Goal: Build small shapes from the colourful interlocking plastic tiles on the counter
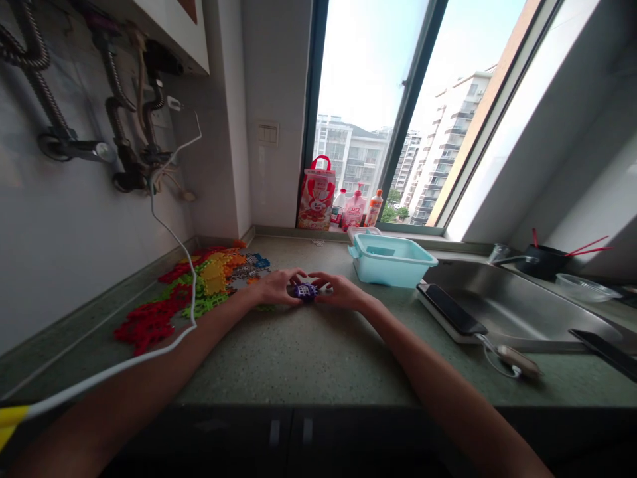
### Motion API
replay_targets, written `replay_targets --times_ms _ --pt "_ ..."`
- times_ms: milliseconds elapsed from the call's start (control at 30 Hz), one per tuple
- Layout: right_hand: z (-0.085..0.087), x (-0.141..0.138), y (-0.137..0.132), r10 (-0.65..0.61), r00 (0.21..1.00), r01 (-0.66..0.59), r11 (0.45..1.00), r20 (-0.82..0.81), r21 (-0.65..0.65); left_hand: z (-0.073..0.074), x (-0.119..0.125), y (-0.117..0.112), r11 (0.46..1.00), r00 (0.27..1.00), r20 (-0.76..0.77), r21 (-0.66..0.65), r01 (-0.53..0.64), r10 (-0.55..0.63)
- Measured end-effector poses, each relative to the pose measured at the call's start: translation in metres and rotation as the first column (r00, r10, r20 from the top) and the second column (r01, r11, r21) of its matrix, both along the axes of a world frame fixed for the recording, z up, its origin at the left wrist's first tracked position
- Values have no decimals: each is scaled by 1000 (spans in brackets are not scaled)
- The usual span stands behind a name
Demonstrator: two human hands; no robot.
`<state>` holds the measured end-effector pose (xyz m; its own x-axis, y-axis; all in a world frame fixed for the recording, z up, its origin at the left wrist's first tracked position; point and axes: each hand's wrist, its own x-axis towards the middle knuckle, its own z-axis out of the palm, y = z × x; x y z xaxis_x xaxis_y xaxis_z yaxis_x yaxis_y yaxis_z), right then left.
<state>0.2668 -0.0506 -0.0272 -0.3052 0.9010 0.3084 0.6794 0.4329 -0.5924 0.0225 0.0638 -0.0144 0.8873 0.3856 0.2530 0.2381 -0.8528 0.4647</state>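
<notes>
In the middle of the counter, a small purple building piece (305, 291) with cut-out openings sits between my two hands. My left hand (279, 287) grips its left side with thumb and fingers. From the right, my right hand (339, 291) curves its fingers and thumb around the other side. The fingers partly cover the piece, and I cannot tell if it is one piece or several joined. Left of my left hand lies a pile of plastic interlocking pieces, with red (149, 322), yellow (213, 275), green, orange, blue and grey ones.
A light blue plastic tub (391, 269) stands behind my right hand. A phone (455, 309) lies by the sink (502, 299). A white cable (172, 229) crosses over my left forearm. A red-handled bag (317, 199) and bottles (354, 209) stand at the window.
</notes>
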Motion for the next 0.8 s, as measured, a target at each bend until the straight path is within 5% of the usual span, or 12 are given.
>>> replay_targets --times_ms 800 --pt "2 -10 -5 -21 997 16 998 73 65 2 0 1 997 999 -21 71 -30 32"
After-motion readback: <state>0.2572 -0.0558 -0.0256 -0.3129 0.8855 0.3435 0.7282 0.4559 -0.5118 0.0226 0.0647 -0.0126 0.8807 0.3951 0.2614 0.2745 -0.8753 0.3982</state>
